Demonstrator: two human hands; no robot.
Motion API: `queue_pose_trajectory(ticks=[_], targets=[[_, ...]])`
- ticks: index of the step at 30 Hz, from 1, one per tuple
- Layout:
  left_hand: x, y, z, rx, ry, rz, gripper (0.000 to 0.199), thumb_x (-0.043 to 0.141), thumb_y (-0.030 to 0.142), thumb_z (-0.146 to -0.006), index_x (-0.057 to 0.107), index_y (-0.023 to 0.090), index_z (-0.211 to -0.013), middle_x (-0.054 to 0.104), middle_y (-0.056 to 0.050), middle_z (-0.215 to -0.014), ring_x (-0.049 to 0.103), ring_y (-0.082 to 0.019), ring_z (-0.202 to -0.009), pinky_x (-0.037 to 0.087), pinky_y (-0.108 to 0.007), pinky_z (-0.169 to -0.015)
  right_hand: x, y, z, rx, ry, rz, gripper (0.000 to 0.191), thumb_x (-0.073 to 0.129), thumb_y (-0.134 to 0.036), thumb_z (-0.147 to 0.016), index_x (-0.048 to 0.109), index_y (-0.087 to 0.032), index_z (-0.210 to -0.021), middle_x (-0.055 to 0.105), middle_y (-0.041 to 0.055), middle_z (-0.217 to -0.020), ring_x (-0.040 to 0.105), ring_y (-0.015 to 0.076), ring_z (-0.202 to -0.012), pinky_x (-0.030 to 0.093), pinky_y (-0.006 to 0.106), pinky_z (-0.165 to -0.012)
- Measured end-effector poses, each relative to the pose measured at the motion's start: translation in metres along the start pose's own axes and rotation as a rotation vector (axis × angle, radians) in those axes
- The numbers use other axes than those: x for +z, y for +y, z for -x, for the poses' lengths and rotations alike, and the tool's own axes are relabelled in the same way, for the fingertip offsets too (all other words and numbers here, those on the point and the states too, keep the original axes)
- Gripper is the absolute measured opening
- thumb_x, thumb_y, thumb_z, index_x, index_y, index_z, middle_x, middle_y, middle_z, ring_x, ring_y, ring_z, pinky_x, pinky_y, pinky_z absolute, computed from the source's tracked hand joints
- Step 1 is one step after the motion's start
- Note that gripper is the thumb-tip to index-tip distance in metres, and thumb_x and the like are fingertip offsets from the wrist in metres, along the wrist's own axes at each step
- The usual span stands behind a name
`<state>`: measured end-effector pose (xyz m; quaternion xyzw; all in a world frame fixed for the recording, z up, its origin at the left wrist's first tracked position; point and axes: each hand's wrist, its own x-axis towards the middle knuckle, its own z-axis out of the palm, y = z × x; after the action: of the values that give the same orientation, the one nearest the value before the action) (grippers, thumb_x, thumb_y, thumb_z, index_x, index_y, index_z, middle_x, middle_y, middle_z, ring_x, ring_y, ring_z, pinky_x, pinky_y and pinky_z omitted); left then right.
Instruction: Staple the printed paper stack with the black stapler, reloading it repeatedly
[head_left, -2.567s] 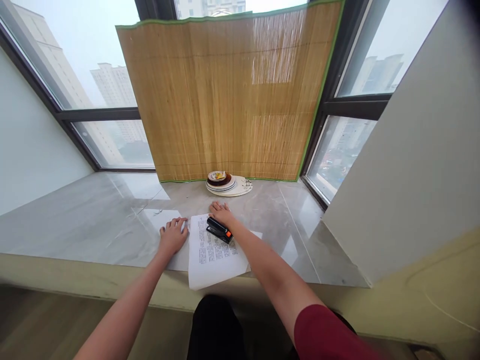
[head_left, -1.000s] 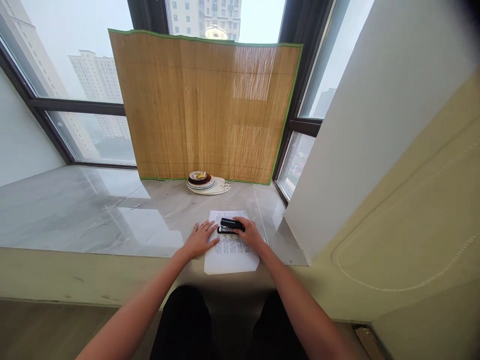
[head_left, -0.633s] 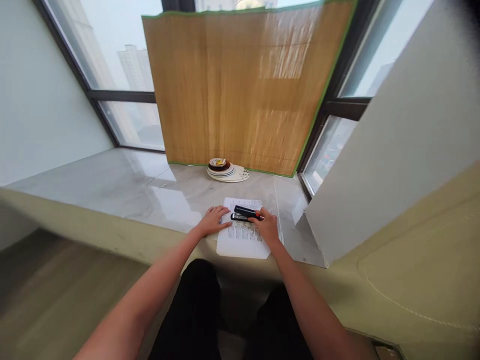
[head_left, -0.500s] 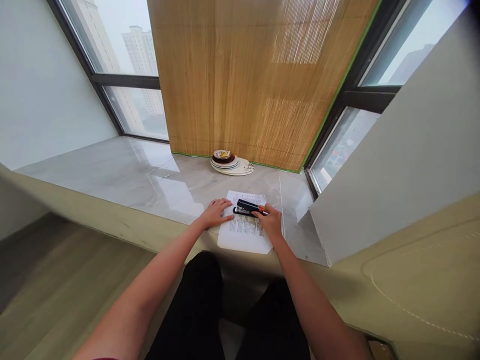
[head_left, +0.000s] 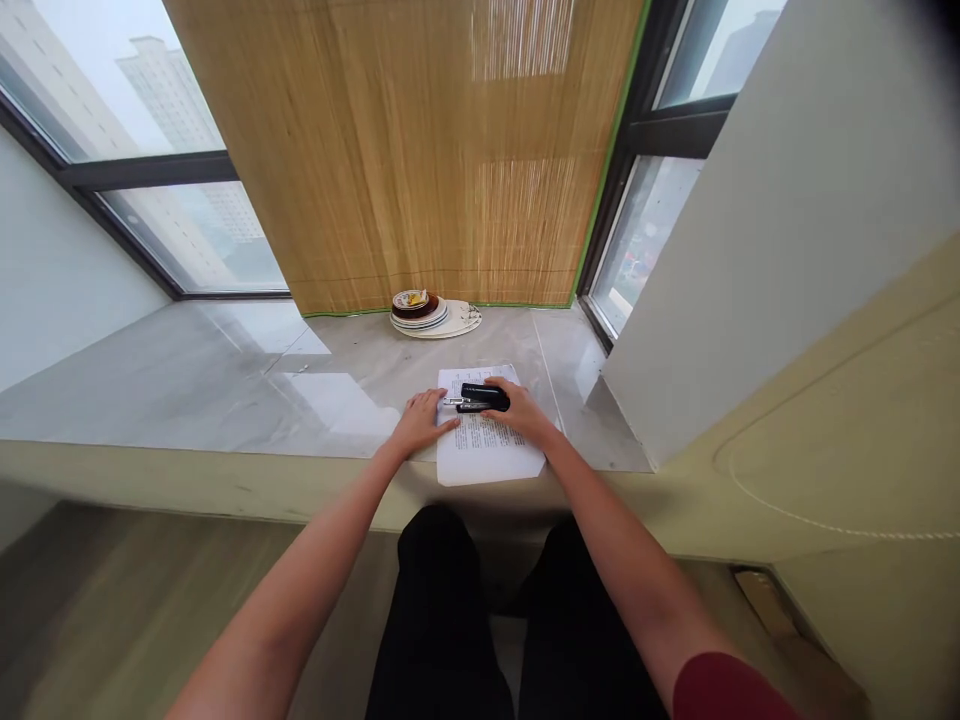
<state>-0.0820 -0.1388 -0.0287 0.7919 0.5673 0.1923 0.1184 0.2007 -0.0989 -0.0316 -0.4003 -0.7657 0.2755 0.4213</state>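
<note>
A black stapler (head_left: 484, 397) lies over printed sheets of paper (head_left: 487, 462), its long side running left to right. My right hand (head_left: 519, 412) grips its right end, fingers at the far side and thumb at the near side. From the stapler's left end a silver metal part (head_left: 452, 402) juts out towards my left hand (head_left: 421, 422). That hand rests at the left edge of the sheets, fingers stretched and apart, with the thumb lying on the paper. Whether its fingertips touch the metal part I cannot tell.
The papers lie on a grey marble window sill (head_left: 345, 350), overhanging its front edge slightly. Behind them sits a stack of plates (head_left: 421, 318) on an oval board or dish, before a bamboo blind (head_left: 420, 160). A white wall (head_left: 750, 250) bounds the right side.
The view has shifted. My right hand now covers more of the stapler's right end, hiding its orange part. The silver part sticks out on the left, and the stapler's two arms look closer together.
</note>
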Motion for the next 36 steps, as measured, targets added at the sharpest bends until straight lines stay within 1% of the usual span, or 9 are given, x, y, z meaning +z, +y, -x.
queue_pose_trajectory(ticks=[6, 9, 12, 17, 21, 24, 29, 33, 36], targets=[[-0.003, 0.003, 0.001, -0.015, 0.024, 0.164, 0.071, 0.077, 0.053, -0.094, 0.056, 0.018, -0.152, 0.057, -0.021, -0.162, 0.047, -0.04, -0.154, 0.028, -0.056, -0.133, 0.0, 0.004, 0.004, -0.001, 0.045, 0.092, 0.027, 0.079, -0.031, -0.085, 0.083, -0.022, -0.11, 0.084, 0.0039, -0.098, 0.078, 0.0263, -0.091, 0.06, 0.04, -0.092], [-0.002, 0.012, -0.001, -0.12, 0.223, 0.551, 0.059, 0.076, 0.052, -0.097, 0.061, 0.02, -0.144, 0.049, -0.018, -0.169, 0.036, -0.034, -0.165, 0.024, -0.05, -0.138, -0.001, 0.004, 0.009, -0.053, 0.156, 0.193, 0.025, 0.075, -0.027, -0.089, 0.084, -0.023, -0.112, 0.084, 0.0065, -0.104, 0.077, 0.0286, -0.098, 0.061, 0.043, -0.095], [0.001, 0.024, -0.006, -0.334, 0.419, 0.996, 0.047, 0.054, 0.059, -0.109, 0.061, 0.021, -0.137, 0.053, -0.019, -0.163, 0.053, -0.031, -0.154, 0.042, -0.05, -0.13, 0.0, 0.001, 0.012, -0.213, 0.24, 0.233, 0.027, 0.066, -0.019, -0.096, 0.084, -0.026, -0.114, 0.084, 0.0076, -0.111, 0.074, 0.0291, -0.108, 0.062, 0.045, -0.098], [0.006, 0.038, -0.015, -0.535, 0.202, 1.575, 0.052, 0.041, 0.059, -0.114, 0.066, 0.014, -0.111, 0.071, -0.023, -0.128, 0.074, -0.03, -0.12, 0.059, -0.048, -0.112, 0.007, -0.004, 0.016, -0.526, 0.2, 0.227, 0.037, 0.055, -0.012, -0.106, 0.084, -0.032, -0.12, 0.083, 0.0056, -0.115, 0.071, 0.0253, -0.113, 0.062, 0.045, -0.105], [0.009, 0.043, -0.019, -0.604, 0.186, 1.67, 0.041, 0.044, 0.04, -0.115, 0.07, 0.012, -0.1, 0.073, -0.017, -0.101, 0.075, -0.027, -0.111, 0.06, -0.045, -0.113, 0.012, -0.007, 0.018, -0.621, 0.093, 0.227, 0.036, 0.053, -0.014, -0.11, 0.083, -0.031, -0.121, 0.082, 0.0064, -0.117, 0.071, 0.0238, -0.114, 0.06, 0.043, -0.107], [0.007, 0.044, -0.022, -0.611, 0.256, 1.654, 0.031, 0.044, 0.021, -0.111, 0.072, 0.008, -0.112, 0.074, -0.015, -0.1, 0.076, -0.023, -0.108, 0.06, -0.042, -0.116, 0.011, -0.008, 0.016, -0.533, 0.119, 0.223, 0.033, 0.054, -0.014, -0.108, 0.083, -0.029, -0.118, 0.083, 0.0069, -0.116, 0.072, 0.0254, -0.114, 0.059, 0.045, -0.106], [-0.005, 0.045, -0.015, -0.611, 0.445, 1.614, 0.032, 0.043, 0.005, -0.106, 0.063, 0.006, -0.132, 0.077, -0.019, -0.113, 0.079, -0.021, -0.111, 0.058, -0.039, -0.119, 0.005, -0.005, 0.014, -0.128, 0.292, 0.184, 0.02, 0.081, -0.028, -0.091, 0.082, -0.023, -0.11, 0.084, 0.0085, -0.107, 0.076, 0.0303, -0.103, 0.053, 0.051, -0.108], [-0.017, 0.057, -0.001, -0.546, 0.571, 1.588, 0.017, 0.046, 0.012, -0.113, 0.061, 0.012, -0.122, 0.078, -0.018, -0.12, 0.08, -0.018, -0.113, 0.055, -0.036, -0.121, 0.001, 0.0, 0.013, 0.033, 0.14, 0.175, 0.029, 0.09, -0.025, -0.079, 0.084, -0.024, -0.108, 0.085, 0.006, -0.104, 0.077, 0.0311, -0.101, 0.055, 0.047, -0.104], [-0.017, 0.08, 0.013, -0.505, 0.516, 1.583, 0.002, 0.059, 0.015, -0.11, 0.06, 0.014, -0.112, 0.081, -0.018, -0.116, 0.082, -0.02, -0.105, 0.059, -0.04, -0.115, -0.003, -0.004, 0.012, 0.069, 0.021, 0.109, 0.029, 0.093, -0.027, -0.078, 0.084, -0.023, -0.106, 0.085, 0.0047, -0.099, 0.078, 0.0287, -0.096, 0.059, 0.042, -0.096]])
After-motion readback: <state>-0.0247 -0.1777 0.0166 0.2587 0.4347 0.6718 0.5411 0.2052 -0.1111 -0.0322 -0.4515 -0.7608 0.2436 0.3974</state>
